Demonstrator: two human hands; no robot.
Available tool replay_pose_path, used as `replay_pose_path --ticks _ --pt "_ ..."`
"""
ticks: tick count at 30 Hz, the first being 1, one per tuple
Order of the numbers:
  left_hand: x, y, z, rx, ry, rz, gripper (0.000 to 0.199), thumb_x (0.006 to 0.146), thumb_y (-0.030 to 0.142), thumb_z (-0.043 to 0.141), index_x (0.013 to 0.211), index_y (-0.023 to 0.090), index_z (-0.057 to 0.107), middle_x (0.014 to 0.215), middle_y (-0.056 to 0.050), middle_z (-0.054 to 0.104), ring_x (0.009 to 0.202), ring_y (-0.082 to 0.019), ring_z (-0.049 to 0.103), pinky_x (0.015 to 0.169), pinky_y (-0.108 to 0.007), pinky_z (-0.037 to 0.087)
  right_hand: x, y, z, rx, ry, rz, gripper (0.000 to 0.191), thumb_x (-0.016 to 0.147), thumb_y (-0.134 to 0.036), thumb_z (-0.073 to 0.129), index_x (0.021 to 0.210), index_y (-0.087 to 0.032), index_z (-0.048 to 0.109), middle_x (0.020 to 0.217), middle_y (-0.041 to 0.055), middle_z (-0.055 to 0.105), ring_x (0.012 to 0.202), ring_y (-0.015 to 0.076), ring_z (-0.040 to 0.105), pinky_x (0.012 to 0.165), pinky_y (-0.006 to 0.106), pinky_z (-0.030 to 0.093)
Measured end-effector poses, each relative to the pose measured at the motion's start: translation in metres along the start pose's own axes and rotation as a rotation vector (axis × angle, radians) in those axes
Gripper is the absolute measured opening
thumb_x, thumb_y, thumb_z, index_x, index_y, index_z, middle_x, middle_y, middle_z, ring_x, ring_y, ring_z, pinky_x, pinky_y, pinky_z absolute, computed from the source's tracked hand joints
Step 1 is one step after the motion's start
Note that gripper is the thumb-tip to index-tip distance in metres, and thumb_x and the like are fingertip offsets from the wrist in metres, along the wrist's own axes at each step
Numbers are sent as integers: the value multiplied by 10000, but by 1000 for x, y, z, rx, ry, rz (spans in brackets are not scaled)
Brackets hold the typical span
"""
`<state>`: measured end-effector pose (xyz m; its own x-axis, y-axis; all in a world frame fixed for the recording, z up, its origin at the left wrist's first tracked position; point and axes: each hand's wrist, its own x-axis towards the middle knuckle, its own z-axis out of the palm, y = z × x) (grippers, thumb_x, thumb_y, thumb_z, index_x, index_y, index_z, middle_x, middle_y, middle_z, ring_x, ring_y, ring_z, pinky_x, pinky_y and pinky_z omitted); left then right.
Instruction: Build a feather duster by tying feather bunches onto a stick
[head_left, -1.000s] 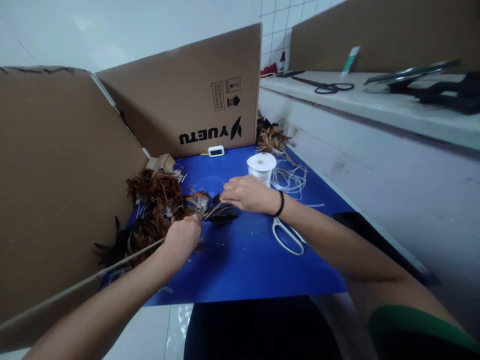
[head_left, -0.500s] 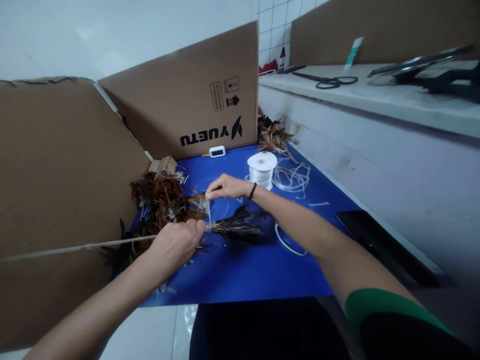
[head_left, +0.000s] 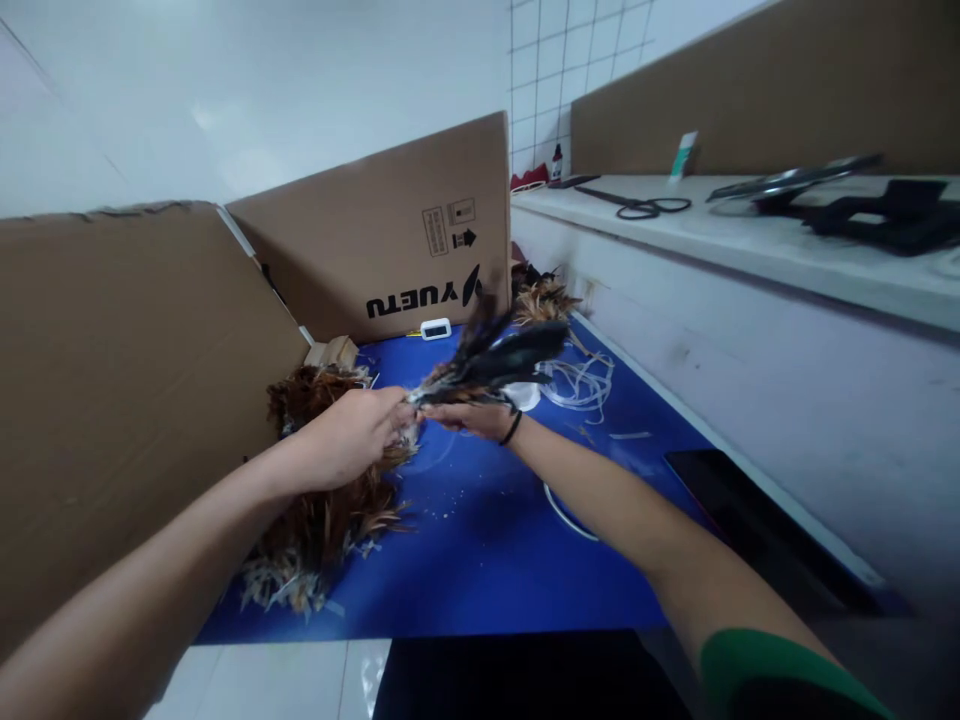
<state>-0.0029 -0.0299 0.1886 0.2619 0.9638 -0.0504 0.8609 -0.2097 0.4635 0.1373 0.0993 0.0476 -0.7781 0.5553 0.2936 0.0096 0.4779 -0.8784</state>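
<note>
A feather duster (head_left: 517, 355), a thin rod with dark feathers bound at its end, points up and to the right above the table. My left hand (head_left: 364, 430) is closed round the duster just below its feathers; the rod is hidden behind the hand and arm. Under the feathers lies my right hand (head_left: 469, 415), its fingers curled in at the bound base and partly covered, so what they pinch cannot be made out. Brown loose feathers (head_left: 330, 510) are heaped beside and below my left hand. Behind the duster a white spool (head_left: 523, 397) is mostly hidden.
Cardboard panels (head_left: 360, 230) wall the blue table (head_left: 480, 580) at the left and back. Tangled clear ribbon (head_left: 581, 385), a ring (head_left: 566, 512) and a black phone-like slab (head_left: 765, 520) lie on the right. Scissors (head_left: 637, 205) rest on the white ledge (head_left: 787, 250).
The duster's feathers have lifted off the table and swung up. My right hand has come down from the drawn-out white strip to the bound base. The view has tilted up slightly.
</note>
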Motion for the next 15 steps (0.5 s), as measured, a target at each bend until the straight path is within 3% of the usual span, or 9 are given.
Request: replay_pose_path --ticks 4,7,11,15 --pt "12 -14 9 -437 68 -224 262 839 363 441 658 176 415 555 42 396 427 -54 297 410 -183 275 -7 3 5 349 117 57 331 753 -443 594 831 -127 653 514 -57 431 409 46 265 386 210 193" --pt "16 -28 25 -655 172 -318 250 820 349 497 671 168 410 530 62 356 400 -32 261 377 -148 212 -14 0 10 443 178 110 302 704 -408 656 791 -119 670 472 -69 420 401 36 240 391 208 160" --pt "20 -54 54 -834 284 -375 263 822 377 508 699 158 432 507 74 335 364 -15 228 354 -137 134 -25 -9 20 381 150 54 267 735 -368 636 802 -114 688 564 -23 542 496 57 391 473 201 293" --pt "21 -75 84 -968 372 -371 301 787 396 564 674 155 425 502 76 338 360 -10 243 349 -135 155 -30 -13 28 276 157 13 224 749 -329 610 797 -128 695 687 19 631 640 108 502 600 240 379"
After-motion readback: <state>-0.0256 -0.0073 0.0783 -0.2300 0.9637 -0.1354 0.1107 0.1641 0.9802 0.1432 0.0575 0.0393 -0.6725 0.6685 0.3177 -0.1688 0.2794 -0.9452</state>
